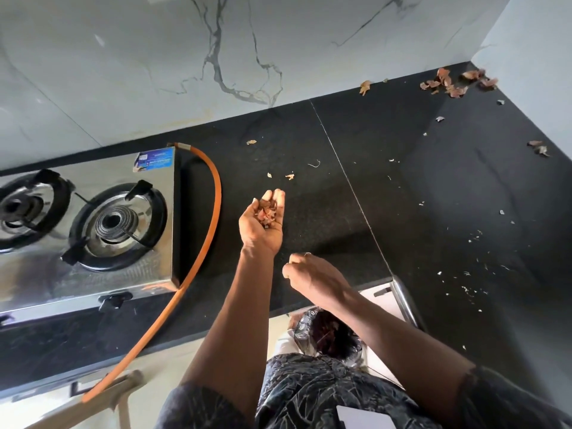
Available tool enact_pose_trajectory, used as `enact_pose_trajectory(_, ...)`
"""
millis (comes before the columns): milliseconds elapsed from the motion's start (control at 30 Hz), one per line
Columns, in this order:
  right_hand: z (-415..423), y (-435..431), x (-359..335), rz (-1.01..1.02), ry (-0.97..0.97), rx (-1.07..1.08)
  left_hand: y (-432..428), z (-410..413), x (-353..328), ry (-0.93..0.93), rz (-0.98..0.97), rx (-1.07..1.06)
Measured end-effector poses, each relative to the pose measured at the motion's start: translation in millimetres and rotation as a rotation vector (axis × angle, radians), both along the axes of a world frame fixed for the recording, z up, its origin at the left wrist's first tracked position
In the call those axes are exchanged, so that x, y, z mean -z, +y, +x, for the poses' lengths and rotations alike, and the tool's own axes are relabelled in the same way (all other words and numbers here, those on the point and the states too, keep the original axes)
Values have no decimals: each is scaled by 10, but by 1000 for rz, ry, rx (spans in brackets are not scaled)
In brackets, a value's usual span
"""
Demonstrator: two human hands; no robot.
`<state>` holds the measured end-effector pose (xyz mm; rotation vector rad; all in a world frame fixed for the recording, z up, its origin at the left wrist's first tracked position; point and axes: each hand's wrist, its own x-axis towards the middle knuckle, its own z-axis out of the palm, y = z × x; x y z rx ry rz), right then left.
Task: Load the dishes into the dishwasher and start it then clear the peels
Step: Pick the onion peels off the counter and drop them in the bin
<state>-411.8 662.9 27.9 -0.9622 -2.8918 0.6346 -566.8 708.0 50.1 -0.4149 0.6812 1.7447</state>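
Peels fill left hand; right hand perhaps pinches something.

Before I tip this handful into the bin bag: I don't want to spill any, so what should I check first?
1. Handful of peels sits cupped in the left hand: ok.
2. Bin bag open below the counter edge: ok, though the right arm partly hides it.
3. Left hand over the bag: not ok; it is above the counter.
4. Right hand free to steady the bag: cannot tell; its fingers are curled and may pinch a scrap.
5. Counter cleared: not ok; the corner peels and small scraps are still lying there.
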Motion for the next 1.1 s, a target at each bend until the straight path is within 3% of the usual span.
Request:
enact_pose_trajectory(167, 64, 375, -11, -31, 7, 320, -16, -84, 37, 21, -1, 6)
enact_pose_trajectory(267, 135, 667, -105, -110, 239, 518, -16, -112, 61, 30, -18, 22)
enact_pose_trajectory(400, -47, 935, -388, -74, 387, 501, 53, -77, 130, 21, -56, 57)
enact_pose_trajectory(600, -450, 1014, -526, -100, 385, 337, 233, -21, 215, 82, -137, 147)
enact_pose_trajectory(733, -528, 1334, -387, -65, 451, 520, 363, -144, 197, 37, -116, 118)
enact_pose_trajectory(833, -535, 1680, -209, -89, 290, 648, 412, -249, 156, 10, -111, 89)
enact_pose_trajectory(933, -623, 1906, -63, -112, 101, 636, 446, -372, 178, 20, -125, 96)
enact_pose_trajectory(1100, -997, 1991, 57, -66, 88, 538, 486, -544, 225, 14, -116, 86)
